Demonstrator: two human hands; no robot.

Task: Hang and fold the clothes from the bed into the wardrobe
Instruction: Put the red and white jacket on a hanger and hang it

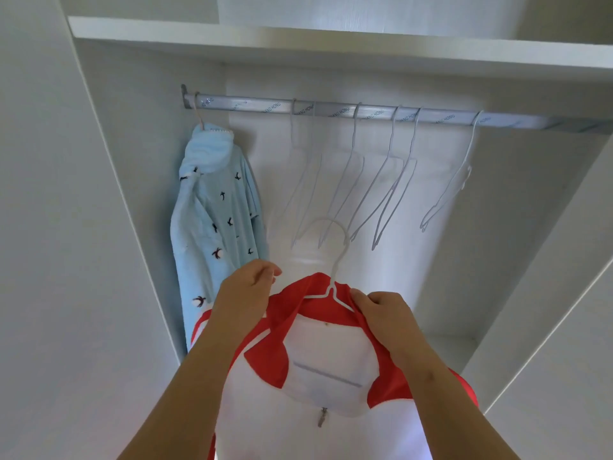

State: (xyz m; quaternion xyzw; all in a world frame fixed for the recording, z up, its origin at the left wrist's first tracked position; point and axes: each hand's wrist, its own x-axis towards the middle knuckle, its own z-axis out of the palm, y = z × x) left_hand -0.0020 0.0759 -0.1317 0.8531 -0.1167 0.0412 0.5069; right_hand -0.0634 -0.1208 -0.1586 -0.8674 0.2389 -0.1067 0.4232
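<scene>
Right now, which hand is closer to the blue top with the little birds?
Left. The left hand holds the red and white jacket right beside the blue top; the right hand grips its collar beyond the white hanger, farther away.

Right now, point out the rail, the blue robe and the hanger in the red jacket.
rail [441, 118], head view, bare stretch right of centre.
blue robe [215, 210], head view, patterned front.
hanger [338, 263], head view, neck above the jacket [292, 300].

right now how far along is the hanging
Done: the blue garment hangs on the rail, far left. In hand: left hand and right hand hold a red and white jacket on a white hanger, hook below the rail. Left: hooking it on; empty hangers wait; bed out of view.
</scene>
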